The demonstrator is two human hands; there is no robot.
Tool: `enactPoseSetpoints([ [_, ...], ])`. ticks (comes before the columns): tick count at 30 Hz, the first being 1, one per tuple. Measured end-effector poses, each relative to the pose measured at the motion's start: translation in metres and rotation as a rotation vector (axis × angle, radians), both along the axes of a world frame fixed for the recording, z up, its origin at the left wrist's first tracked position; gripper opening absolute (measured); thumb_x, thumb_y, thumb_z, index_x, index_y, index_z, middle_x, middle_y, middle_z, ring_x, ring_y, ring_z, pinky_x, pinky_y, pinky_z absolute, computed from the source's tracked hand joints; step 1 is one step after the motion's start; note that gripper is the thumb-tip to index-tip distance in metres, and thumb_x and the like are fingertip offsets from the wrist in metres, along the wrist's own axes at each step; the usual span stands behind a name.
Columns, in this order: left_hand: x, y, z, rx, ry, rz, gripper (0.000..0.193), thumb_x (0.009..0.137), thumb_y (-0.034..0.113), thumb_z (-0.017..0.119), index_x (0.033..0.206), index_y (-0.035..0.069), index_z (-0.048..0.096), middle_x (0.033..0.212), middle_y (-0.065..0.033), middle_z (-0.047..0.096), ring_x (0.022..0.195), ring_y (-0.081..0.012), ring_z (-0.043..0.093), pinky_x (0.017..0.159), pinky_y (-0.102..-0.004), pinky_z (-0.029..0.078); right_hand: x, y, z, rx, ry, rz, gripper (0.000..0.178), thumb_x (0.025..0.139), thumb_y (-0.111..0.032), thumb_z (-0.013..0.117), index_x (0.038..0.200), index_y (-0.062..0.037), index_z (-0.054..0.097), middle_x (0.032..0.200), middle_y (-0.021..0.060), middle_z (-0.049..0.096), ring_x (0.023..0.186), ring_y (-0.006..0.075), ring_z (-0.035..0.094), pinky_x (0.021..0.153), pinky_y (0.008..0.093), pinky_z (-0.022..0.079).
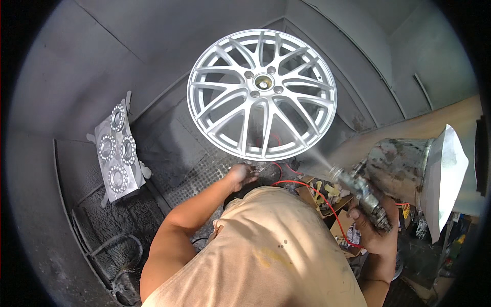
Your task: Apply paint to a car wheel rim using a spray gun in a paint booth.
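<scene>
A silver multi-spoke alloy wheel [249, 106] is held up ahead of me, its face toward me. My right hand [372, 233] is wrapped round a metal spray gun [359, 190]. Pale mist leaves its nozzle toward the wheel's lower right rim. A stained paint cup [394, 162] sits on the gun, with a white sheet [447, 176] around its outer end. Just below the wheel's bottom edge is my left hand [241, 176], its fingers curled. Whatever they grip is too small to make out. The wheel's support is mostly hidden.
At left, a panel [127, 190] carries several silver ring-shaped parts. A red hose [327, 203] loops past my right side. Cardboard boxes [340, 225] with scraps stand below the gun. Grey booth walls [128, 30] surround the wheel; a dark cable [120, 238] lies at lower left.
</scene>
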State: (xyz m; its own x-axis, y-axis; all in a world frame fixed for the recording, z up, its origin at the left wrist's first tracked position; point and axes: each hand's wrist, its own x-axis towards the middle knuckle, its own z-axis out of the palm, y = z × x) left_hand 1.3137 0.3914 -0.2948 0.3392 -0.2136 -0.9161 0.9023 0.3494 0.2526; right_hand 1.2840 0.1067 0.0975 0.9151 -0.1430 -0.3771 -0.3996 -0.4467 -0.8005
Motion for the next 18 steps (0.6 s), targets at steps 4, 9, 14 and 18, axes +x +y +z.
enactPoseSetpoints([
  [4,0.015,0.054,-0.026,0.181,-0.075,0.152,0.027,0.094,0.002,0.041,0.108,-0.002,0.063,0.098,-0.0130,0.066,0.088,-0.0244,0.065,0.082,-0.0366,0.055,0.004,0.004,0.005,0.055,0.019,-0.038,0.034,0.081,-0.010,0.080,0.111,0.0037,0.070,0.098,0.0143,0.069,0.096,0.0240,0.063,0.094,0.0367,0.048],
  [9,0.025,0.049,-0.023,0.182,-0.199,0.337,0.031,0.100,0.014,0.041,0.118,-0.001,0.063,0.109,-0.0139,0.068,0.092,-0.0270,0.064,0.087,-0.0389,0.053,-0.004,-0.011,0.017,0.122,0.233,0.276,0.055,0.076,-0.012,0.084,0.126,0.0038,0.067,0.122,0.0229,0.069,0.122,0.0287,0.062,0.111,0.0384,0.038],
  [14,0.017,-0.021,0.018,0.172,-0.130,0.269,0.037,0.108,0.034,0.039,0.126,0.007,0.058,0.123,-0.0089,0.063,0.109,-0.0232,0.061,0.098,-0.0449,0.051,-0.020,-0.022,0.008,0.068,0.109,0.181,0.049,0.080,-0.013,0.082,0.123,0.0039,0.068,0.113,0.0211,0.072,0.115,0.0286,0.065,0.106,0.0394,0.042],
  [18,-0.036,-0.070,-0.003,0.022,-0.139,0.195,0.034,0.093,-0.002,0.043,0.122,0.007,0.058,0.112,-0.0095,0.063,0.093,-0.0226,0.063,0.078,-0.0379,0.054,-0.051,-0.065,-0.011,-0.052,-0.173,0.006,0.036,0.080,-0.008,0.080,0.113,0.0036,0.069,0.098,0.0153,0.072,0.089,0.0250,0.069,0.086,0.0352,0.052],
])
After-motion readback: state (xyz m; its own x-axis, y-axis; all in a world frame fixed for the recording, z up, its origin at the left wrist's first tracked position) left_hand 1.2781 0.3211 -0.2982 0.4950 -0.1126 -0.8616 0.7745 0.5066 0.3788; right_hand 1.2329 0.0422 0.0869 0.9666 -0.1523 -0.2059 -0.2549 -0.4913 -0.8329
